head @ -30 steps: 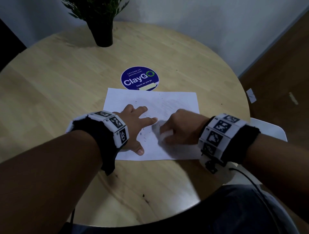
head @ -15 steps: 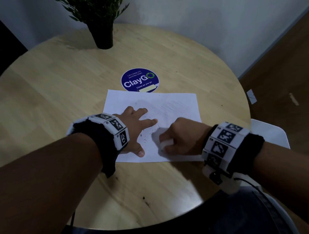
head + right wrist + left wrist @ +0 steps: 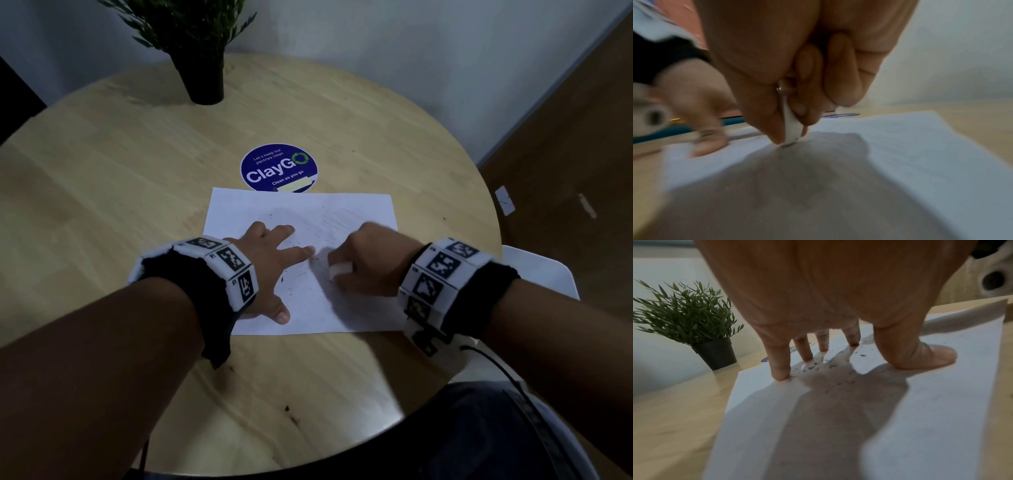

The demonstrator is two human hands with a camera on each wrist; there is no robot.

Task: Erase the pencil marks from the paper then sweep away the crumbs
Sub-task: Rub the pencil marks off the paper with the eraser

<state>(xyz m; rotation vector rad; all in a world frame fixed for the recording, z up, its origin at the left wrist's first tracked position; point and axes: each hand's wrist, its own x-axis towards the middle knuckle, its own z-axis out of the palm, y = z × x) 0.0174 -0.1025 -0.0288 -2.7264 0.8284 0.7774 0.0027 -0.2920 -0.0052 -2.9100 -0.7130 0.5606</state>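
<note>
A white sheet of paper point(image 3: 356, 212) lies on the round wooden table point(image 3: 102, 192). My left hand point(image 3: 274, 260) is spread flat on its left half, fingers point(image 3: 780, 363) straight and pressing it down. My right hand point(image 3: 370, 263) pinches a white eraser point(image 3: 339, 270) between thumb and fingers, its tip point(image 3: 791, 136) touching the paper near the sheet's middle. Dark crumbs point(image 3: 818, 366) are scattered on the paper around my left fingers point(image 3: 291, 274). Faint pencil marks point(image 3: 342, 222) show on the far right part of the sheet.
A blue round ClayGo sticker point(image 3: 279, 168) sits just beyond the paper. A potted green plant point(image 3: 202, 65) stands at the table's far side. A white chair seat point(image 3: 537, 270) shows at the right, past the table edge.
My right hand with the eraser has slid slightly toward me and right along the paper. The left hand has stayed flat in place.
</note>
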